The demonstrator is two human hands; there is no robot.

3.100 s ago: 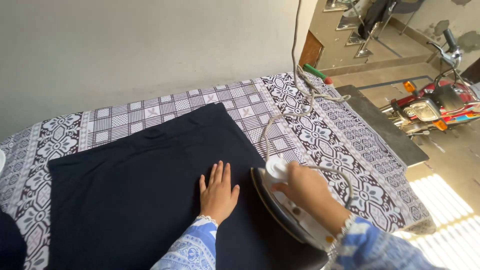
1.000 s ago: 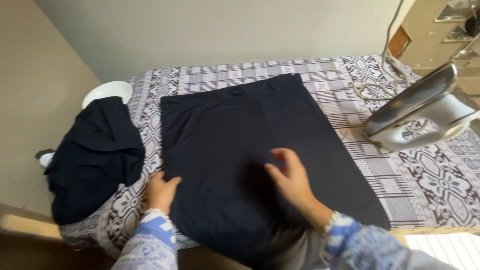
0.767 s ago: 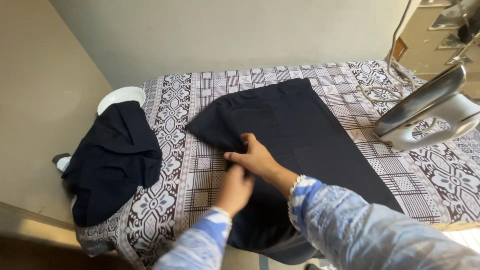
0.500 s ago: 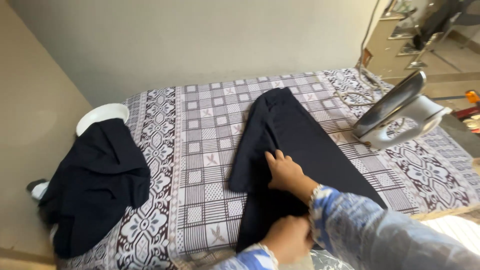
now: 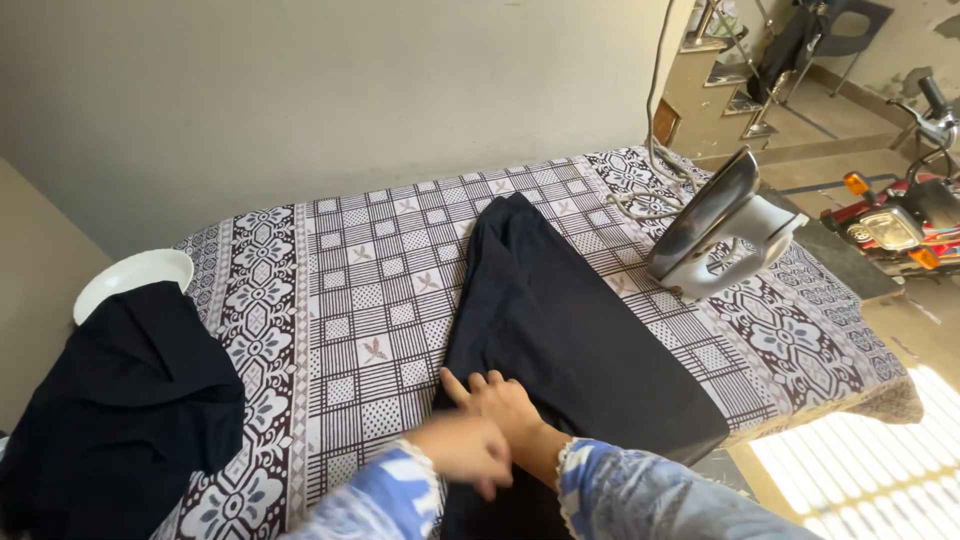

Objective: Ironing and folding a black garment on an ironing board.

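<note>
Dark navy cloth, the folded garment (image 5: pixel 570 330), lies on the patterned table cover (image 5: pixel 340 300), its long axis running from the near edge up and away toward the wall, slightly tilted leftward at the far end. Both hands rest on its near-left edge, close to the body. The right hand (image 5: pixel 505 400) lies flat on the fabric with fingers stretched forward along the fold; the left hand (image 5: pixel 462 452) sits just before it, blurred, so I cannot tell whether its fingers are spread or pinching. Most of the garment extends beyond and to the right of the fingertips. Left of them a second dark garment (image 5: pixel 110 410) is heaped, partly over a white bowl (image 5: pixel 130 280). Farther right, an iron (image 5: pixel 715 228) stands upright on its heel, touching nothing dark
</note>
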